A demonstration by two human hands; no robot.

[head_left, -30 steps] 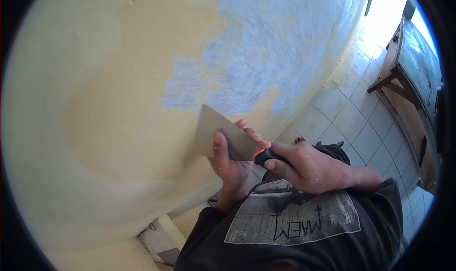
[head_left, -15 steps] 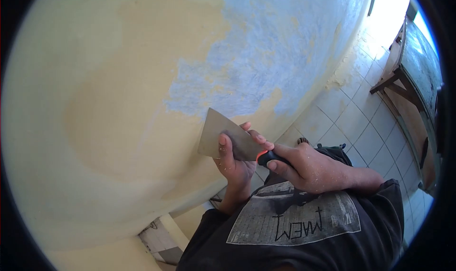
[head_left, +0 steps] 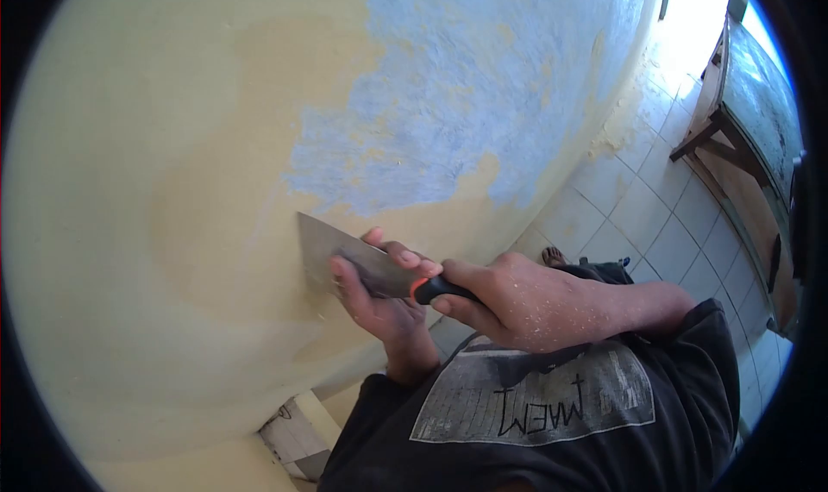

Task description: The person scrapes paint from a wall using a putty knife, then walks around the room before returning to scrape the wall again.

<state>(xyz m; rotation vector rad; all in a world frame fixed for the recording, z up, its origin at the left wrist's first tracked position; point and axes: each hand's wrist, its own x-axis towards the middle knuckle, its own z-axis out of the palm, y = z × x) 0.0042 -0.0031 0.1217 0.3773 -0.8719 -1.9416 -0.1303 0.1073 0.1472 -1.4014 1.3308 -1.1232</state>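
Note:
My right hand (head_left: 526, 307), speckled with pale flakes, is closed round the black and orange handle of a putty knife (head_left: 362, 255). The wide metal blade points left, its front edge against or very close to the wall (head_left: 233, 173). My left hand (head_left: 384, 298) grips the blade from beneath, thumb by the lower edge and fingertips showing past the upper edge. Just above the blade, a scraped patch (head_left: 405, 138) shows bluish white through the cream-yellow paint. A darker, damp-looking stain spreads over the paint to the left.
Paint flakes (head_left: 608, 138) lie along the wall's foot on the white tiled floor (head_left: 638, 203). At the right stands a green-topped wooden table (head_left: 759, 95). My foot (head_left: 553, 256) shows below, and a tiled ledge (head_left: 297, 432) is at lower left.
Both hands and the putty knife have moved left, the blade's edge meeting or nearing the wall below the scraped patch. The left thumb has slid toward the blade's lower edge.

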